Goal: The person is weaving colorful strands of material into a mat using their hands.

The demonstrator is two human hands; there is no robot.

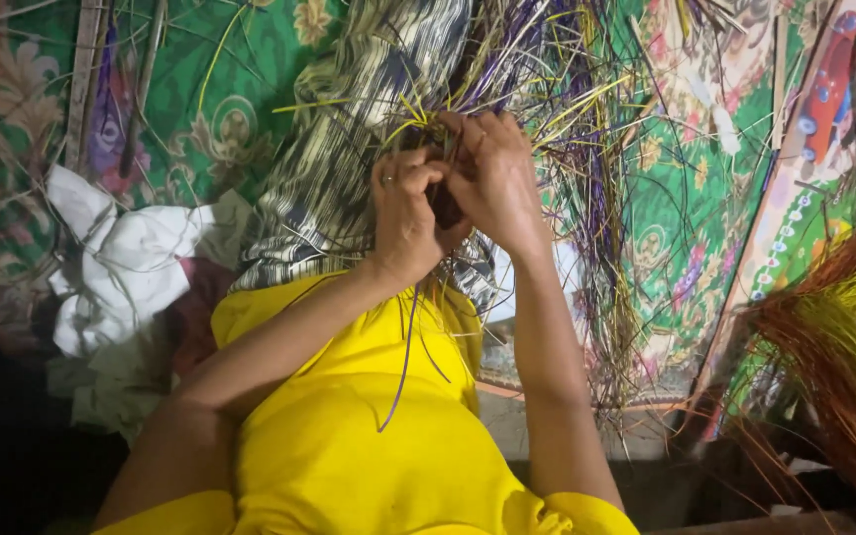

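My left hand [404, 213], with a ring on one finger, and my right hand [495, 173] meet in front of me. Both are closed on a small dark woven piece [445, 206] made of thin straw strands. Loose purple, yellow and pale strands [547, 89] fan out from the piece, up and to the right. A few strands hang down over my yellow garment [349, 436]. The woven piece is mostly hidden by my fingers.
A striped black-and-white cloth [349, 129] covers my lap over a green floral mat [220, 109]. White crumpled cloth [116, 263] lies at the left. A bundle of orange and yellow straw [834, 337] lies at the right.
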